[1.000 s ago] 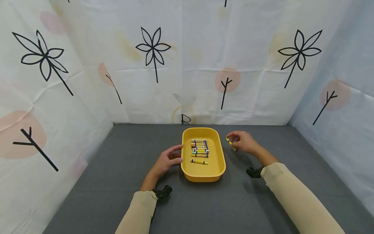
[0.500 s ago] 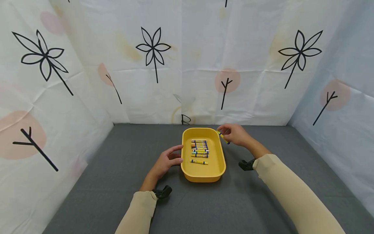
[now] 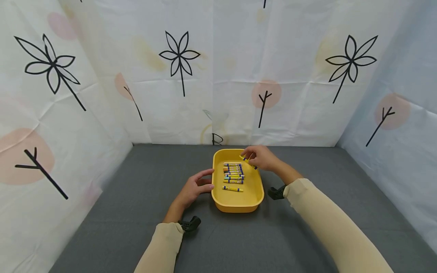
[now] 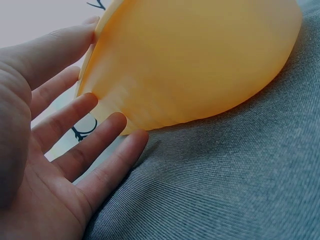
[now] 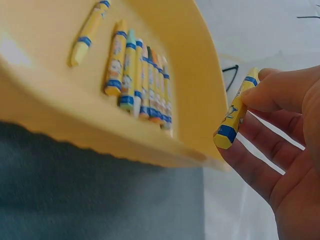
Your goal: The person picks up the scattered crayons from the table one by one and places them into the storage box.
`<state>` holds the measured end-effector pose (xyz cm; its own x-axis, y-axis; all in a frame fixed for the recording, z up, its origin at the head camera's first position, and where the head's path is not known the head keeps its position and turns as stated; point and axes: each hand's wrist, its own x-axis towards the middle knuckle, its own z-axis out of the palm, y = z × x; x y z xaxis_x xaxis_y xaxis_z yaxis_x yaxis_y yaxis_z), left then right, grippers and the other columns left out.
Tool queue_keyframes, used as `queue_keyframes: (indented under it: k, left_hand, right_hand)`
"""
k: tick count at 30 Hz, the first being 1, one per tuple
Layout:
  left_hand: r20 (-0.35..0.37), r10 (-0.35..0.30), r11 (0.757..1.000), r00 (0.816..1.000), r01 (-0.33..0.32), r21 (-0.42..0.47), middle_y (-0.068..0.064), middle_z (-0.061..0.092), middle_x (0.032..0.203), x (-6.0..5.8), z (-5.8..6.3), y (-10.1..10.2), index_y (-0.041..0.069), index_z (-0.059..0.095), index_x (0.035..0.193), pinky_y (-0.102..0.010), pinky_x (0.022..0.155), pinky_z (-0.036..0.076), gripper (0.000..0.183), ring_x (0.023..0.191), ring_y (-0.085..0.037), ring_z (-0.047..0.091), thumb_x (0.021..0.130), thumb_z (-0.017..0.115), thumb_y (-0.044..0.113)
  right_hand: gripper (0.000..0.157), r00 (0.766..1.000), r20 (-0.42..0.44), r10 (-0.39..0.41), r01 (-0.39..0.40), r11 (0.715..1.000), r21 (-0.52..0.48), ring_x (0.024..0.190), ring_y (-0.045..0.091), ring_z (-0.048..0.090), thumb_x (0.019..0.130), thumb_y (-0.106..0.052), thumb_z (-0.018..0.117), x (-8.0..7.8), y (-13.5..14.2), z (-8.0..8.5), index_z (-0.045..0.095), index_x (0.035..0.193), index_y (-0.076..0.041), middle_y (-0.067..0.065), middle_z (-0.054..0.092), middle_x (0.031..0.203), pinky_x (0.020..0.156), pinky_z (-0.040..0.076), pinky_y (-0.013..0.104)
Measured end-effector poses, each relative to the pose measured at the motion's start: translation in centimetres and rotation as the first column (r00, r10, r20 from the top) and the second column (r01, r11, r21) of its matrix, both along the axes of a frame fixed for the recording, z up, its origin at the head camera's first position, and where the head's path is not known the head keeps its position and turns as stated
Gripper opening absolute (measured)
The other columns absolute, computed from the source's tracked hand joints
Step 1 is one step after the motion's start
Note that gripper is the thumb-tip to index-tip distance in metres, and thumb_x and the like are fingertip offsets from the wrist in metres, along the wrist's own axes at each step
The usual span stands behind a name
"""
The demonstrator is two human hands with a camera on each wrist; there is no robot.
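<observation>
Between thumb and fingers, my right hand (image 3: 265,157) pinches a yellow crayon (image 5: 235,111) with blue bands. It is over the far right part of a yellow tray (image 3: 250,195), the crayon slanting above the tray floor. In the tray several crayons (image 3: 233,174) lie side by side in a row, their wrappers yellow and blue. One more yellow crayon (image 3: 232,189) lies apart from the row, nearer the front. My left hand (image 3: 194,190) rests against the tray's left side, thumb and fingers extended. In the left wrist view, its fingertips (image 4: 117,120) lie along the outer wall.
The tray stands on a grey cloth-covered table (image 3: 143,182). Behind it and on both sides hangs a white curtain (image 3: 235,49) printed with flowers and trees. Each wrist wears a dark band, such as the black one on the right wrist (image 3: 277,192).
My right hand has carried the yellow crayon leftward, from beside the tray to over its far right part. The left hand and the crayons in the tray have stayed put.
</observation>
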<state>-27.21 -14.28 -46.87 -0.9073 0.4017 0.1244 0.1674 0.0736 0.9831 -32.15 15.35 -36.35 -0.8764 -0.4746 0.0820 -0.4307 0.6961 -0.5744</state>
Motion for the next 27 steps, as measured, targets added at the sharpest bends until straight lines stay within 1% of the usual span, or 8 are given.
queue_keyframes:
  k: [4,8,11,14,17,21,23,27]
  left_hand:
    - [-0.007,0.003,1.0,1.0,-0.003,0.003,-0.009,0.047,0.144,0.0,-0.1,0.0,0.011,0.047,0.145,-0.039,0.091,0.051,0.062,0.118,-0.03,0.056,0.089,0.073,0.019]
    - [-0.013,0.006,1.0,1.0,-0.006,0.005,-0.009,0.047,0.144,-0.1,-0.2,0.0,0.01,0.047,0.145,-0.038,0.09,0.052,0.061,0.116,-0.028,0.057,0.089,0.073,0.018]
    - [-0.014,0.004,1.0,1.0,-0.004,0.008,-0.01,0.047,0.145,-0.1,-0.2,0.1,0.011,0.048,0.144,-0.039,0.09,0.052,0.06,0.117,-0.028,0.057,0.09,0.071,0.016]
    - [-0.006,0.005,1.0,1.0,-0.005,0.008,-0.011,0.047,0.145,-0.1,-0.1,0.1,0.013,0.049,0.144,-0.039,0.09,0.051,0.057,0.118,-0.029,0.056,0.09,0.07,0.014]
    - [-0.001,0.002,1.0,1.0,-0.002,0.002,-0.012,0.046,0.145,-0.1,-0.1,0.0,0.012,0.048,0.144,-0.04,0.091,0.051,0.057,0.119,-0.032,0.055,0.091,0.069,0.012]
    - [-0.005,-0.013,1.0,1.0,0.012,-0.006,-0.014,0.044,0.147,-0.1,0.0,0.0,0.008,0.045,0.146,-0.041,0.092,0.051,0.059,0.122,-0.036,0.052,0.092,0.068,0.011]
    - [-0.007,-0.021,1.0,1.0,0.021,-0.006,-0.016,0.042,0.148,-0.1,0.0,0.0,0.006,0.043,0.147,-0.041,0.092,0.051,0.06,0.123,-0.038,0.051,0.092,0.068,0.011]
    - [-0.003,-0.034,0.999,0.999,0.034,-0.003,-0.019,0.039,0.149,-0.2,0.0,0.0,0.003,0.04,0.148,-0.04,0.092,0.05,0.061,0.124,-0.04,0.049,0.093,0.066,0.009]
  right_hand:
    - [0.033,0.999,0.034,0.001,-0.001,1.0,0.001,0.087,0.022,0.059,0.089,0.003,0.062,0.0,-1.1,0.1,0.066,0.12,-0.005,0.008,0.064,0.105,0.067,0.053,0.031]
    - [0.032,0.999,0.04,0.031,-0.032,0.999,0.003,0.09,0.024,0.059,0.088,0.005,0.062,0.2,-2.0,0.3,0.066,0.119,-0.004,0.01,0.064,0.106,0.069,0.054,0.032]
    - [0.032,0.997,0.047,0.06,-0.061,0.998,0.017,0.092,0.024,0.059,0.087,0.006,0.062,0.0,-2.6,0.1,0.066,0.117,-0.004,0.009,0.064,0.103,0.072,0.053,0.032]
    - [0.031,0.992,0.081,0.092,-0.095,0.995,0.04,0.09,0.022,0.059,0.087,0.007,0.062,-0.3,-3.2,-0.4,0.067,0.115,-0.004,0.007,0.064,0.1,0.076,0.052,0.032]
    - [0.033,0.978,0.134,0.159,-0.168,0.984,0.059,0.091,0.022,0.06,0.085,0.01,0.06,-0.5,-3.7,-0.8,0.068,0.115,-0.003,0.007,0.064,0.098,0.079,0.053,0.033]
    - [0.038,0.95,0.206,0.236,-0.258,0.962,0.086,0.09,0.022,0.061,0.083,0.013,0.057,-0.7,-4.2,-1.1,0.068,0.116,-0.003,0.006,0.065,0.097,0.078,0.053,0.032]
    - [0.039,0.939,0.237,0.249,-0.279,0.955,0.1,0.089,0.021,0.061,0.084,0.013,0.058,-0.7,-4.4,-1.3,0.068,0.117,-0.004,0.006,0.065,0.097,0.076,0.053,0.03]
    - [0.039,0.924,0.295,0.244,-0.286,0.953,0.105,0.085,0.019,0.059,0.084,0.012,0.059,-0.6,-4.8,-1.7,0.067,0.119,-0.004,0.006,0.065,0.095,0.072,0.052,0.028]
